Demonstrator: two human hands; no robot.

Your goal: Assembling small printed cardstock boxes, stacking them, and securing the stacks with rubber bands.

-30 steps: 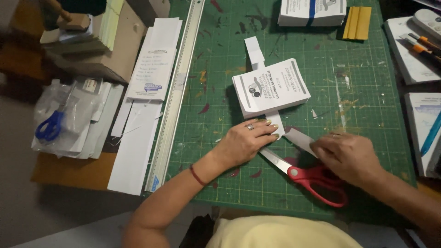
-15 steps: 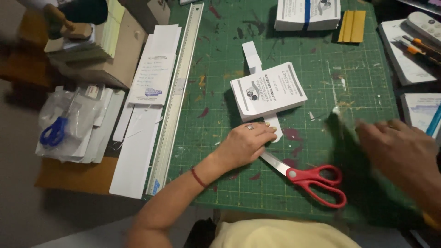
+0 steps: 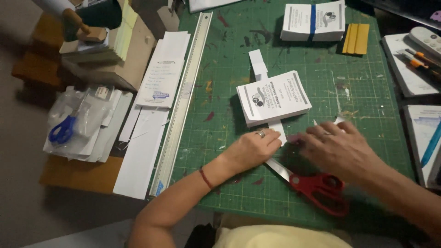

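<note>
A stack of white printed cards [image 3: 274, 98] lies on a green cutting mat [image 3: 220, 92], on top of a long white paper strip [image 3: 258, 64] that runs under it. My left hand [image 3: 251, 149], with a ring and a red wrist cord, presses flat on the near end of the strip just below the stack. My right hand [image 3: 339, 149] reaches in from the right, its fingertips at that same strip end beside my left fingers. Red-handled scissors [image 3: 317, 188] lie on the mat under both hands, blades shut, nobody gripping them.
A long metal ruler [image 3: 183, 98] runs along the mat's left edge. White paper sheets [image 3: 161, 78] and blue scissors [image 3: 62, 131] in a plastic bag lie left. A banded card stack [image 3: 313, 20] and yellow squeegee [image 3: 356, 39] sit at the back; notebooks and pens at the right.
My right hand left the scissors, swung out to the right over the mat, then came back to the strip end beside my left hand. My left hand stayed put.
</note>
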